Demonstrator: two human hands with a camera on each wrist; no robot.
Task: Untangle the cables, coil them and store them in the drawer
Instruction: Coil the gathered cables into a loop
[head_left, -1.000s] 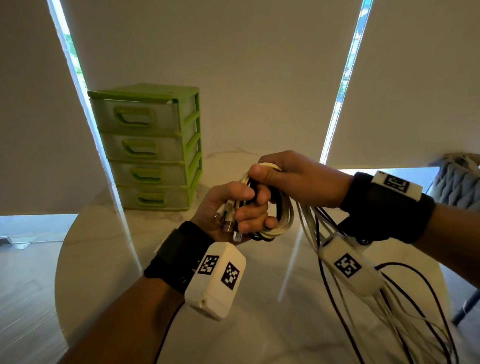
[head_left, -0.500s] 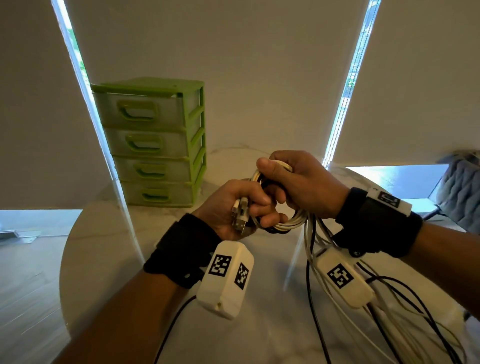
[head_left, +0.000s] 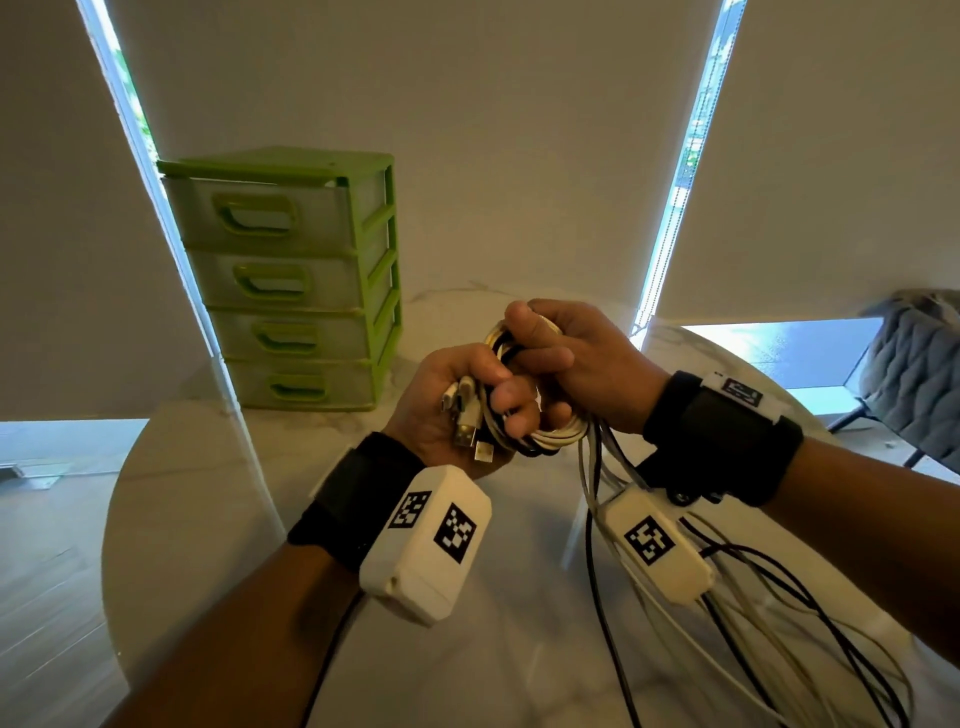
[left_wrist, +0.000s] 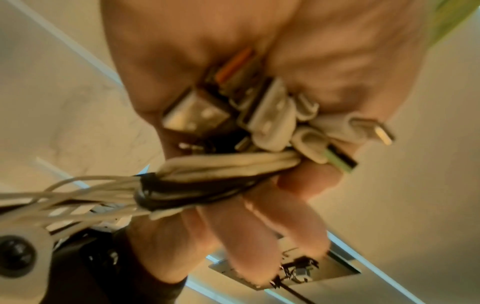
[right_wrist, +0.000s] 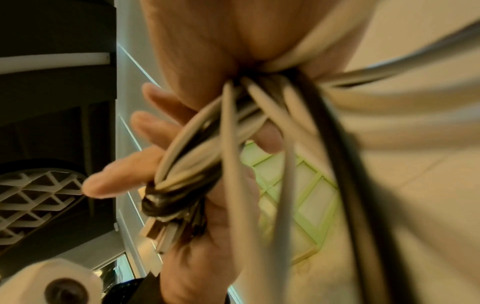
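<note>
A bundle of white and black cables (head_left: 553, 434) is looped into a coil above the round marble table (head_left: 208, 519). My left hand (head_left: 467, 410) grips the coil together with several plug ends (head_left: 467, 426), its fingers curled through the loop; the USB plugs (left_wrist: 259, 115) fill the left wrist view. My right hand (head_left: 561, 358) grips the top of the coil from the right. Loose cable tails (head_left: 753, 613) hang from it down to the table at the lower right. In the right wrist view the cable strands (right_wrist: 233, 144) run out of my right palm. The green drawer unit (head_left: 291, 280) stands behind on the left, all drawers closed.
Closed window blinds (head_left: 441, 130) hang right behind the table. A grey quilted chair (head_left: 919, 364) stands past the table's right edge. Bare tabletop lies in front of the drawer unit at the left.
Both hands and the coil sit slightly lower and closer to me. My left fingers have shifted, so more plug ends show. The view has tilted a little.
</note>
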